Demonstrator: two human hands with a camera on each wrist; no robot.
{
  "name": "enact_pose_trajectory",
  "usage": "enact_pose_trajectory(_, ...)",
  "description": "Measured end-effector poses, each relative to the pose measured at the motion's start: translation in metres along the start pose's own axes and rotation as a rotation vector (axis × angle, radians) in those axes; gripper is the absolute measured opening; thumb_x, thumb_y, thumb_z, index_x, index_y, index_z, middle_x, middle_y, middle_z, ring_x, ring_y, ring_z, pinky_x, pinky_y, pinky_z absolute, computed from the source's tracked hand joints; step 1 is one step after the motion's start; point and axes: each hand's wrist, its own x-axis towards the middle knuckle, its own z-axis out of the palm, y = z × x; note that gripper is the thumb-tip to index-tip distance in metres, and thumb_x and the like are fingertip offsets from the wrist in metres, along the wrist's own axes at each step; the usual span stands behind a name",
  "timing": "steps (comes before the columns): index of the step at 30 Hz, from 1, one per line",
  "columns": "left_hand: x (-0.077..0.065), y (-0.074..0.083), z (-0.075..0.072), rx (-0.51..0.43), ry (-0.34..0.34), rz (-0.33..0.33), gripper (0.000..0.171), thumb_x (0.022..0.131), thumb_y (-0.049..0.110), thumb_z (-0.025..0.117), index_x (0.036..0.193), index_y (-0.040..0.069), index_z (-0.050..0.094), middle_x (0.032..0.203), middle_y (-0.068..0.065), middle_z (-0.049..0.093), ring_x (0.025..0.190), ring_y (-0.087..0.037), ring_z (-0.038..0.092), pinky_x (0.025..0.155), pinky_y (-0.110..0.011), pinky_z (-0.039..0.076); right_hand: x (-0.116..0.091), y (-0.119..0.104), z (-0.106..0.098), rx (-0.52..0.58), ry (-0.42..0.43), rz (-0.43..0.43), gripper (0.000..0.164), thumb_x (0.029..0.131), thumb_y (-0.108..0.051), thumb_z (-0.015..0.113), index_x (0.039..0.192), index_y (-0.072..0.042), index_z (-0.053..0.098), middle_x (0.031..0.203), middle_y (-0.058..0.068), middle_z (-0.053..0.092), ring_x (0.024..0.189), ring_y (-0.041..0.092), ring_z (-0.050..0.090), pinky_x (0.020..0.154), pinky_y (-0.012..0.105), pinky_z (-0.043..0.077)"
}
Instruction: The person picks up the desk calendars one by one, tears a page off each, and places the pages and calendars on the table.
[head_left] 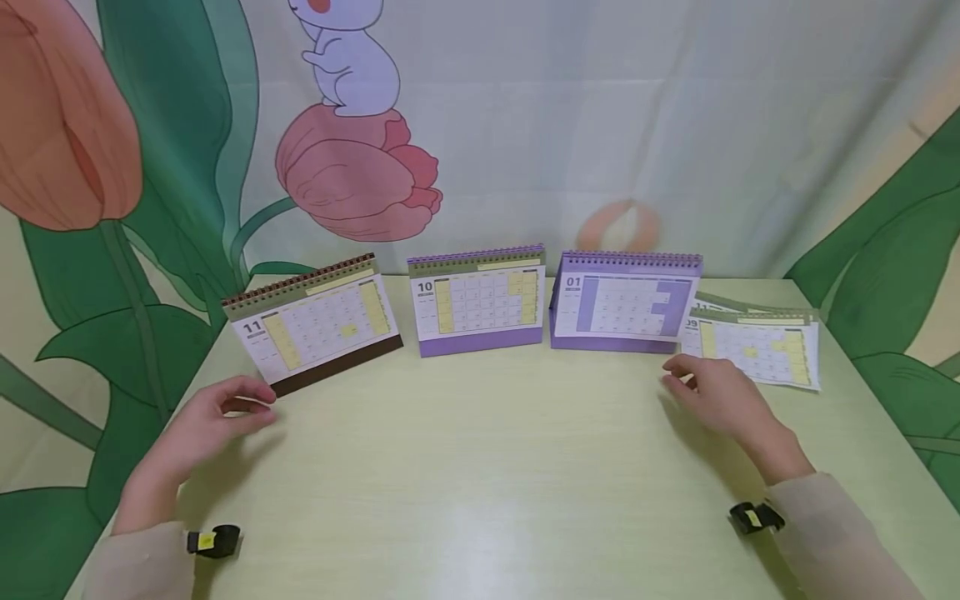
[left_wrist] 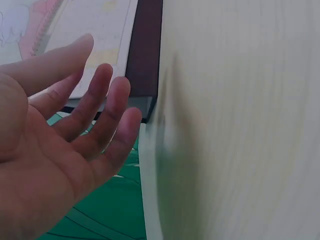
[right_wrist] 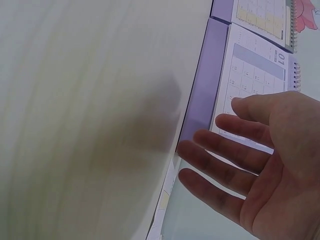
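Note:
Three desk calendars stand in a row on the table. The left one, a brown-based calendar (head_left: 318,325) showing 11, is angled. A purple-based calendar (head_left: 480,304) showing 10 stands in the middle, and a purple calendar (head_left: 626,304) showing 01 to its right. My left hand (head_left: 217,425) hovers near the brown calendar's lower left corner, fingers loosely bent and holding nothing; in the left wrist view the palm (left_wrist: 45,165) faces the camera. Below the 01 calendar's right corner is my right hand (head_left: 720,396), its relaxed fingers (right_wrist: 220,165) spread, with nothing in them.
Loose calendar sheets (head_left: 765,350), the top one marked 09, lie at the table's right, partly behind the 01 calendar. A curtain (head_left: 525,150) printed with tulips and a white rabbit hangs behind the pale table (head_left: 465,467). Black straps (head_left: 213,542) sit at both wrists.

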Motion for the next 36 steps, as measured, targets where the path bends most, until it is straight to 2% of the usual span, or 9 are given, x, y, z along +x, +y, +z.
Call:
enact_pose_trajectory(7, 0.003, -0.015, -0.007, 0.000, 0.049, -0.048, 0.031, 0.096, 0.018, 0.075, 0.119, 0.000, 0.063, 0.118, -0.017, 0.064, 0.099, -0.012, 0.061, 0.079, -0.021, 0.046, 0.000, 0.001, 0.001, -0.002, 0.008, -0.021, 0.026, 0.102, -0.018, 0.062, 0.119, 0.001, 0.071, 0.109, 0.015, 0.073, 0.091, 0.028, 0.068, 0.079, 0.051, 0.056)
enact_pose_trajectory(15, 0.007, -0.024, -0.014, -0.013, 0.096, -0.085, 0.040, 0.095, 0.015, 0.076, 0.123, -0.004, 0.054, 0.119, -0.020, 0.059, 0.095, -0.007, 0.058, 0.075, -0.018, 0.049, 0.001, 0.004, 0.001, -0.007, 0.004, -0.031, 0.026, 0.102, -0.017, 0.062, 0.119, 0.000, 0.071, 0.110, 0.016, 0.073, 0.091, 0.029, 0.069, 0.079, 0.050, 0.056)
enact_pose_trajectory(21, 0.018, -0.025, -0.017, -0.078, 0.065, -0.051, 0.053, 0.097, 0.013, 0.074, 0.137, -0.004, 0.045, 0.131, -0.022, 0.054, 0.105, -0.006, 0.057, 0.080, -0.016, 0.048, 0.001, 0.004, 0.001, -0.001, -0.006, -0.024, 0.026, 0.102, -0.018, 0.063, 0.120, 0.000, 0.071, 0.109, 0.014, 0.073, 0.090, 0.027, 0.068, 0.078, 0.048, 0.056)
enact_pose_trajectory(28, 0.027, -0.025, -0.015, -0.125, 0.010, -0.048, 0.055, 0.096, 0.015, 0.075, 0.139, -0.003, 0.046, 0.132, -0.020, 0.055, 0.111, -0.015, 0.060, 0.082, -0.018, 0.049, 0.001, 0.003, 0.000, 0.004, -0.015, -0.019, 0.027, 0.102, -0.018, 0.063, 0.121, 0.000, 0.071, 0.108, 0.013, 0.073, 0.090, 0.026, 0.067, 0.078, 0.048, 0.056)
enact_pose_trajectory(36, 0.040, -0.020, -0.011, -0.090, -0.056, -0.083, 0.068, 0.094, 0.010, 0.077, 0.149, -0.004, 0.040, 0.135, -0.025, 0.053, 0.116, -0.036, 0.057, 0.083, -0.021, 0.050, 0.001, 0.003, 0.000, -0.001, -0.010, -0.030, 0.026, 0.102, -0.017, 0.063, 0.120, -0.001, 0.071, 0.109, 0.014, 0.073, 0.090, 0.027, 0.068, 0.079, 0.049, 0.056)
